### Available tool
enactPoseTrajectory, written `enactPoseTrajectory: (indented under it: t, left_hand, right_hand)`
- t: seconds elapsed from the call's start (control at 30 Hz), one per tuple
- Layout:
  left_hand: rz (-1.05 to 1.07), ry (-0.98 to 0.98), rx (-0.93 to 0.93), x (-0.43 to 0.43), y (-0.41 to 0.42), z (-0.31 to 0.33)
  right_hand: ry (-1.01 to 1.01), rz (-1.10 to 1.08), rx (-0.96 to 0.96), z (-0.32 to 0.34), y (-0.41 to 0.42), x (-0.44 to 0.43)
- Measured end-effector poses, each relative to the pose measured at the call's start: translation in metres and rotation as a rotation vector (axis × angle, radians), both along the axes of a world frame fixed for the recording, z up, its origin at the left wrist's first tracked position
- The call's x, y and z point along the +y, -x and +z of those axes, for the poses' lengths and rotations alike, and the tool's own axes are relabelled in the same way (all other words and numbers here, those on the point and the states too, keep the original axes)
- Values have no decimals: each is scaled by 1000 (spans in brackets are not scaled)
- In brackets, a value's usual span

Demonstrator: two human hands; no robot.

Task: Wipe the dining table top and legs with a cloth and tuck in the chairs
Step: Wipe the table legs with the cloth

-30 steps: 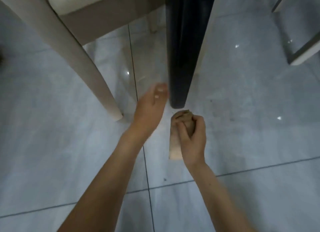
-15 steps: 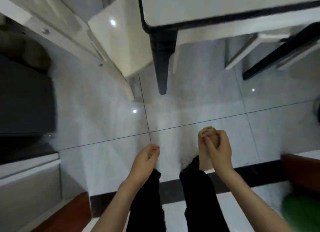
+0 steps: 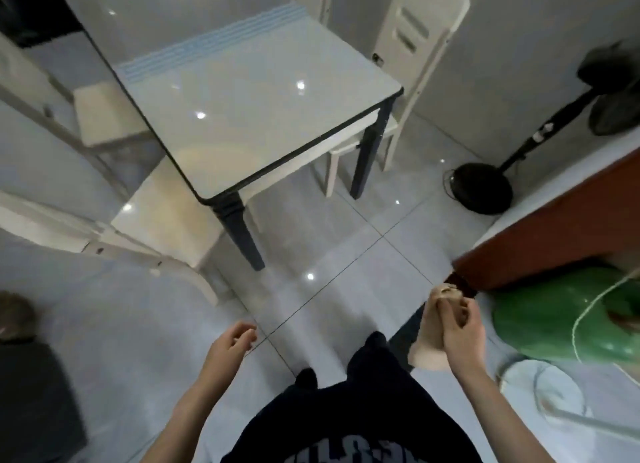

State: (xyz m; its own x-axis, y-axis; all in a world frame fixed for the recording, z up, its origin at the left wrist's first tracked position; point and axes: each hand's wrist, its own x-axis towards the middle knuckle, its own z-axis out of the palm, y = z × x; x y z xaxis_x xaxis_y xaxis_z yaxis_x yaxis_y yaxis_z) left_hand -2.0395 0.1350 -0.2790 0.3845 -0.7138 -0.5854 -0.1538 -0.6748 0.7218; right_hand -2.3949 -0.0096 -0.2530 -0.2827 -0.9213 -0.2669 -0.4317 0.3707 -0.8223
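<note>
Right hand [image 3: 457, 327] fisted round bunched cloth [image 3: 426, 345], low, well apart from table [image 3: 242, 123]; left hand [image 3: 230, 345] empty, fingers loosely curled. Likely between leg-wiping and tucking: near chair [image 3: 166, 220] sits pulled out, needs free-hand push under table

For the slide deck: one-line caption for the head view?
Person faces the dining table, right hand gripping a cloth, left hand open, pale chairs around the table.

Cloth [image 3: 427, 341] (beige) in right hand [image 3: 457, 327]
</note>
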Motion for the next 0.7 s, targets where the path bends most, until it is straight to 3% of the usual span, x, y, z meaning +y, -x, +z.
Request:
enactPoseTrajectory:
  t: [0.33,0.5,0.7]
  left_hand:
    - [-234,-9,34,-104,74,-9]
    - [-255,-30,58,-171,149,-22]
    - [-102,-83,67,-215,217,-23]
  right_hand:
    - [-100,-537,25,-12,127,33]
    - [-165,-574,7,-24,187,-17]
    - [-120,-367,-25,-16,241,-126]
